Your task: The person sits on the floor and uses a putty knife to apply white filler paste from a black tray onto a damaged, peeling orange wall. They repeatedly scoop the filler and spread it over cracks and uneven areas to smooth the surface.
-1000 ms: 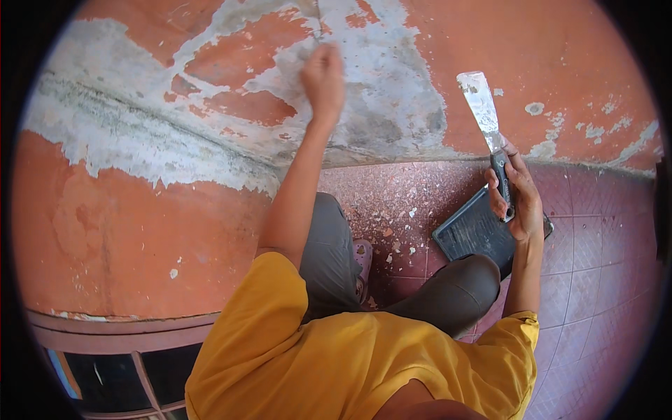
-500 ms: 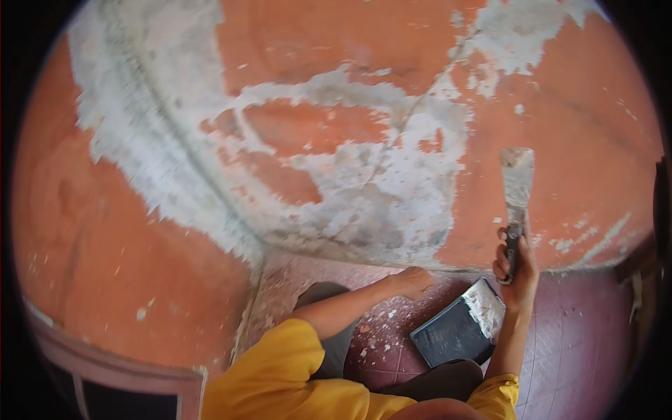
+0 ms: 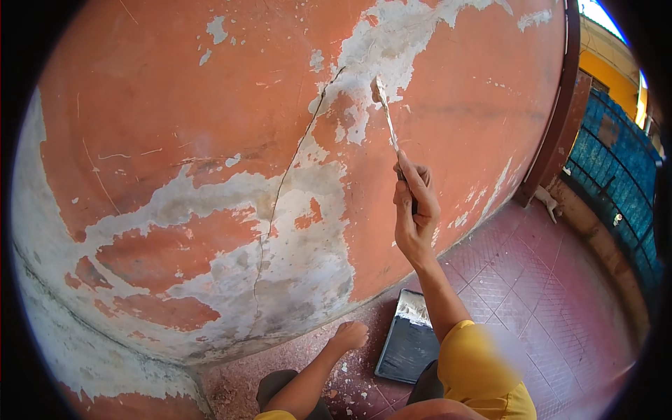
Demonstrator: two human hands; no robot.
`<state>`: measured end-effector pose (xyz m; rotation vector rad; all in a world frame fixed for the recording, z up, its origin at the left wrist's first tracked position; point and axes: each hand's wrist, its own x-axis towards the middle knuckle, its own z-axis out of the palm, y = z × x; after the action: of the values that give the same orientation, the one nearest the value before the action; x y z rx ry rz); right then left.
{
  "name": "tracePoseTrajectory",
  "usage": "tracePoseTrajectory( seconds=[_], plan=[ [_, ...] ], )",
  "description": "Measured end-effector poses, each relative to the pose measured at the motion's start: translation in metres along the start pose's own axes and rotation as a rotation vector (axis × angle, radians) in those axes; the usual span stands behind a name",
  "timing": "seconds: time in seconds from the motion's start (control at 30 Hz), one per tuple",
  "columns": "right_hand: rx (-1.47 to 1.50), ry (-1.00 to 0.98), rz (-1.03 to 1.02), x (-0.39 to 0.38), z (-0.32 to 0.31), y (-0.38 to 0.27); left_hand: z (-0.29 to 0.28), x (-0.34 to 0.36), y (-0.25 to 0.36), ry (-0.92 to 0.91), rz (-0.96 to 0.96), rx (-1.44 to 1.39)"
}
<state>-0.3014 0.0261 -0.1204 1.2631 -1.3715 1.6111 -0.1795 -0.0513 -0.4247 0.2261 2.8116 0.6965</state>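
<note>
My right hand (image 3: 418, 210) is raised in front of the wall, fingers wrapped round the dark handle of a putty knife (image 3: 389, 126). White paste coats the blade, seen nearly edge-on. The blade's tip is at or very near the bare patch beside the upper end of a crack (image 3: 294, 152); whether it touches cannot be told. My left hand (image 3: 351, 336) is closed in a fist low down by the foot of the wall, with nothing seen in it. A black tray (image 3: 406, 350) lies on the floor between my arms, white paste (image 3: 413, 306) spread at its far end.
The orange wall (image 3: 231, 98) has large bare grey-white patches (image 3: 308, 259) and meets another wall at the left. Paint flakes (image 3: 346, 392) litter the reddish tiled floor (image 3: 518, 301). A cat (image 3: 546, 201) lies near a blue gate (image 3: 609, 157) on the right.
My right hand has lifted the putty knife up against or close to the wall, and the blade has turned edge-on. The view has swung right, bringing in the gate. My left fist stays low.
</note>
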Motion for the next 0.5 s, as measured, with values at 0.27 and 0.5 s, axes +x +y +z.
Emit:
tracePoseTrajectory(
  seconds=[0.27,0.5],
  plan=[
    [-0.191,0.011,-0.122,0.023,0.018,0.0,-0.001,-0.005,-0.016,-0.024,-0.042,-0.02],
    [-0.517,0.142,-0.266,0.036,0.016,0.016,0.004,-0.007,-0.025,0.018,-0.037,-0.024]
  ],
)
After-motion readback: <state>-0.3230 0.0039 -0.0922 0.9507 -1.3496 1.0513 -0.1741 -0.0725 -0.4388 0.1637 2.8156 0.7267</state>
